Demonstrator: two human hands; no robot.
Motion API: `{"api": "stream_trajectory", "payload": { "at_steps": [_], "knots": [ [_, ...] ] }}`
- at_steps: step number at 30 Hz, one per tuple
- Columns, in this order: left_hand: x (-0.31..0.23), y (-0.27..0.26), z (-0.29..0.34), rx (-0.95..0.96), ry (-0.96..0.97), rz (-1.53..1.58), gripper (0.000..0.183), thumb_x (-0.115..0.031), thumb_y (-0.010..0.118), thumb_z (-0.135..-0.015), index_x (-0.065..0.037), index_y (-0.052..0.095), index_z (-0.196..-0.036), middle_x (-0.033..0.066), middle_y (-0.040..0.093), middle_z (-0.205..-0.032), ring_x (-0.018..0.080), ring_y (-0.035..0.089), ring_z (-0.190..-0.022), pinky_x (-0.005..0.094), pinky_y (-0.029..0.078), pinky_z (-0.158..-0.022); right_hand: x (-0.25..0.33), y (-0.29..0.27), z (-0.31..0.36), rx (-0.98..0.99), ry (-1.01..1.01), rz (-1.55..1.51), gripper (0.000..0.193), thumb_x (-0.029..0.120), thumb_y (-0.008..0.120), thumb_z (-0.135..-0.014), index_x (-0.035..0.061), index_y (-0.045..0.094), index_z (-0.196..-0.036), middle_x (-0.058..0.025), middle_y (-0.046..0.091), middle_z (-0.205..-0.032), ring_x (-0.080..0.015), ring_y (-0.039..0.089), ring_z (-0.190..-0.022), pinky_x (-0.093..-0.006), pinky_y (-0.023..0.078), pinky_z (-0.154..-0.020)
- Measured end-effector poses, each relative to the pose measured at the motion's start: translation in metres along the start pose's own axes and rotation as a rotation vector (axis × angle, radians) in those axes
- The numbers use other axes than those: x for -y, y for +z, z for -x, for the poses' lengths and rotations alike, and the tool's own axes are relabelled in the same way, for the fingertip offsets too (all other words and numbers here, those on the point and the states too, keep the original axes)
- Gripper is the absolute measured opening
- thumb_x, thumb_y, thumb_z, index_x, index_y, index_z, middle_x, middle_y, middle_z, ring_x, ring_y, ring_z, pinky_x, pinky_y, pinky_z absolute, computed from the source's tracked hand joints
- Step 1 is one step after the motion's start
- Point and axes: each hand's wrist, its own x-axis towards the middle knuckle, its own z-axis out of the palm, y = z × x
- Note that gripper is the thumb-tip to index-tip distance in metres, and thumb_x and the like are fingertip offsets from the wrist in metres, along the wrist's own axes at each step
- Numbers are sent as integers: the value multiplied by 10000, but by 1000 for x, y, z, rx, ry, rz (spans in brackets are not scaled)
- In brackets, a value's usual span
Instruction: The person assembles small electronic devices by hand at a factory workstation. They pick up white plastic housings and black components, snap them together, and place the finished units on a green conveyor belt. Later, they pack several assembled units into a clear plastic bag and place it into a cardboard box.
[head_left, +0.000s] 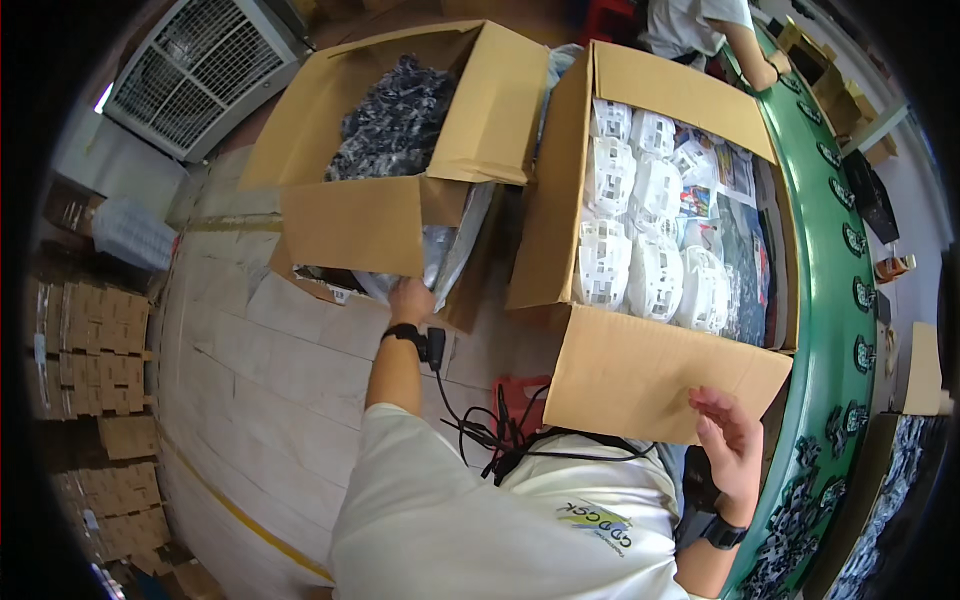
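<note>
My left hand [411,299] reaches to the near side of the left cardboard box [353,226], just under its hanging flap, next to clear plastic sheeting [437,255]. Its fingers look curled in; what they hold, if anything, is hidden. My right hand [731,440], palm turned inward and fingers apart, hovers by the near flap of the right cardboard box [650,375] with nothing in it. Inside that box stand rows of white plastic shell-like parts [657,275], beside printed paper sheets [697,200]. Dark parts in clear bags [392,118] fill the left box.
A green conveyor belt [822,240] runs along the right with dark parts on it. A co-worker's arm [748,55] rests over its far end. Stacked cartons [100,345] stand at left, a large grated unit [195,75] behind. A black cable [465,425] hangs from my left wrist.
</note>
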Motion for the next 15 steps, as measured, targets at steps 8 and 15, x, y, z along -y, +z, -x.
{"api": "stream_trajectory", "payload": {
  "at_steps": [8,15],
  "knots": [
    [10,12,-2,328,285,-18,769,-446,585,-931,25,434,-1521,295,440,-1549,452,416,-1441,486,326,-1194,10,-40,62,-54,-7,165,361,147,705,-932,-40,672,-1239,-193,733,-1162,-325,717,-1057,-386,550,-942],
    [-59,-43,-5,69,633,98,760,-404,696,-936,62,444,-1480,285,494,-1468,443,479,-1334,469,365,-1134,-2,-70,218,-627,-51,238,383,231,739,-919,-18,702,-1207,-182,731,-1161,-329,711,-1053,-412,549,-966]
  ]
}}
